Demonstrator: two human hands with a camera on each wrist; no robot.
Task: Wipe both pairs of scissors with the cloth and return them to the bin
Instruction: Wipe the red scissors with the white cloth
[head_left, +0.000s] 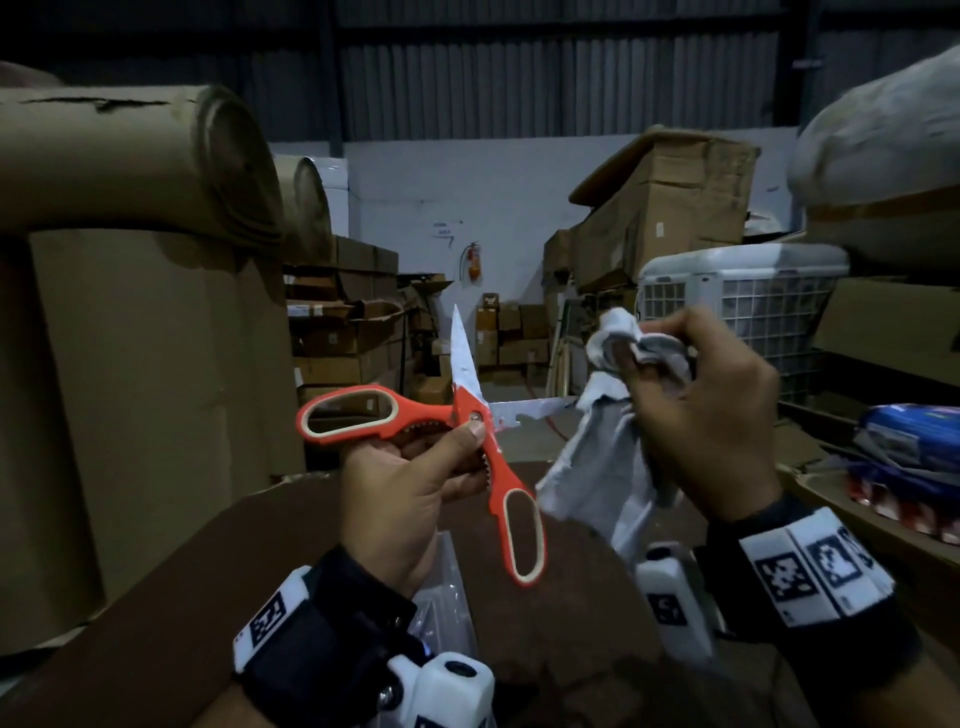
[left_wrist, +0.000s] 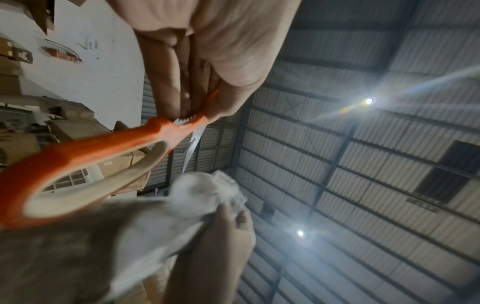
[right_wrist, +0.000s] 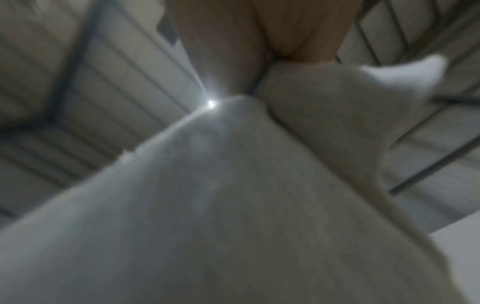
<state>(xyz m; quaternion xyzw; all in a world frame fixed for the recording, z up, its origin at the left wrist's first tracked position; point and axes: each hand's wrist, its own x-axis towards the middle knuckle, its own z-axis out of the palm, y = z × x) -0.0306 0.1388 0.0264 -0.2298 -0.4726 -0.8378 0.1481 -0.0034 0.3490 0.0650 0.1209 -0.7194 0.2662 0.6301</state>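
Note:
Orange-handled scissors (head_left: 470, 410) are held up in mid-air with their blades spread wide, one pointing up and one pointing right. My left hand (head_left: 415, 467) grips them at the pivot, thumb pressed beside the screw. My right hand (head_left: 691, 395) holds a bunched grey cloth (head_left: 613, 441), which touches the tip of the right-pointing blade and hangs down below. The left wrist view shows the orange handle (left_wrist: 85, 152), my fingers (left_wrist: 176, 86) at the toothed part and the cloth (left_wrist: 197, 195). The right wrist view is filled by the blurred cloth (right_wrist: 233, 205). The second pair and the bin are not identifiable.
A brown table surface (head_left: 208, 597) lies below my hands, with clear plastic packaging (head_left: 447, 587) on it. Tall cardboard boxes and rolls (head_left: 130, 260) stand at the left. A white crate (head_left: 748, 296) and stacked cartons are at the right.

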